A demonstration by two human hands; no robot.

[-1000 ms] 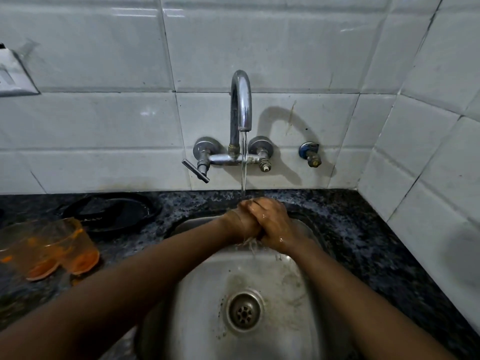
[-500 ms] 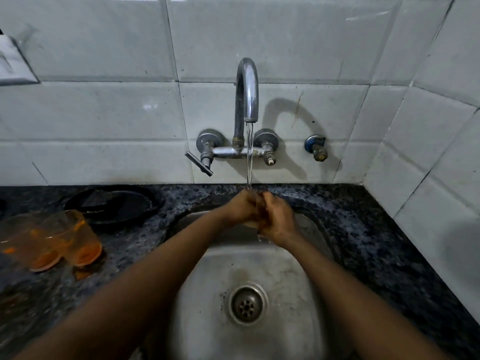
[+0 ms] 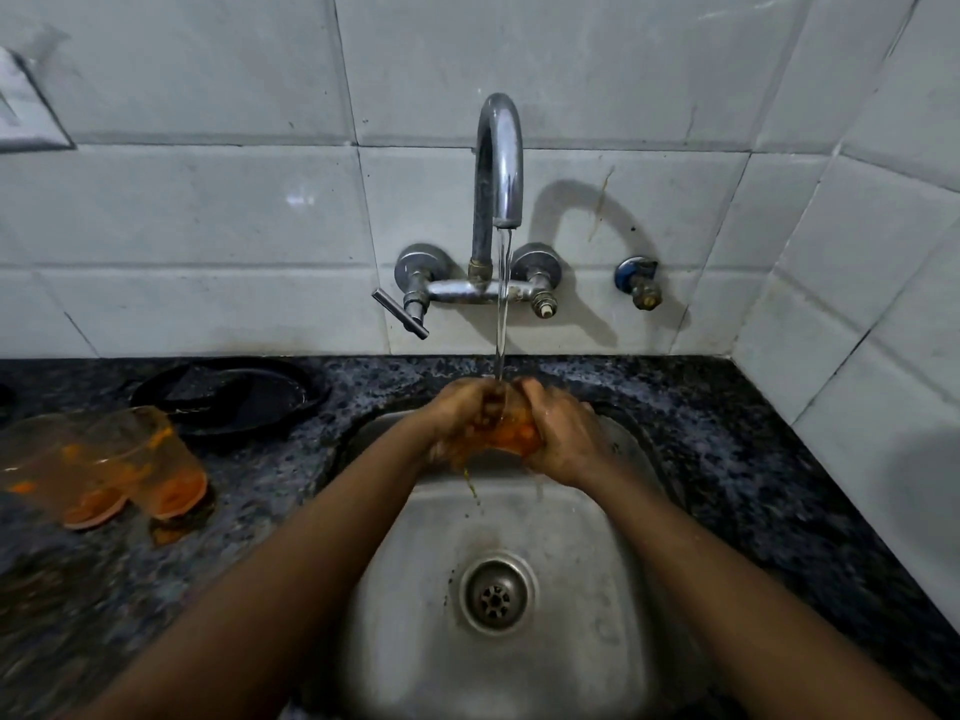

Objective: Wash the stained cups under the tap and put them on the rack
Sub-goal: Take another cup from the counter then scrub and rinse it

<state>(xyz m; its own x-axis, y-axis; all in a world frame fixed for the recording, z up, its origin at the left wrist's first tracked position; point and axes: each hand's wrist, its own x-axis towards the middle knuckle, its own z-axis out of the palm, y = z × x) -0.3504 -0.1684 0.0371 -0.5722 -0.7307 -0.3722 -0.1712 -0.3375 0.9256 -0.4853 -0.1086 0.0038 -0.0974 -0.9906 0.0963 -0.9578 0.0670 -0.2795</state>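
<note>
Presently, stage: early, first cup under wash, none racked as far as visible.
Cup in hand: clear cup (image 3: 511,433) with orange residue, held over the sink (image 3: 613,605) directly under the running stream (image 3: 502,304) from the tap (image 3: 498,158).
Left hand: left hand (image 3: 460,420) curled round the cup's left side, gripping it.
Right hand: right hand (image 3: 563,436) wrapped round the cup's right side, fingers curled on it, wet.
Rinse state: orange still visible inside the cup, tinted water dripping from beneath the hands into the basin; judged not yet clean.
Waiting cups: two stained cups (image 3: 104,465) on the dark counter (image 3: 753,459) to the left of the sink, touching one another, orange dregs at the bases, a small orange puddle beside them; untouched by water so far.
Rack: not in view; placement step not begun.
Other items: black dish (image 3: 234,394) behind the waiting cups, near the wall.
Done: tap on, one cup wetted and being rubbed.
Left: finishing this cup, moving it to the rack, then washing and racking the other two.
Risk: slippery wet plastic, likely easy to squeeze out of shape or drop into the basin.
</note>
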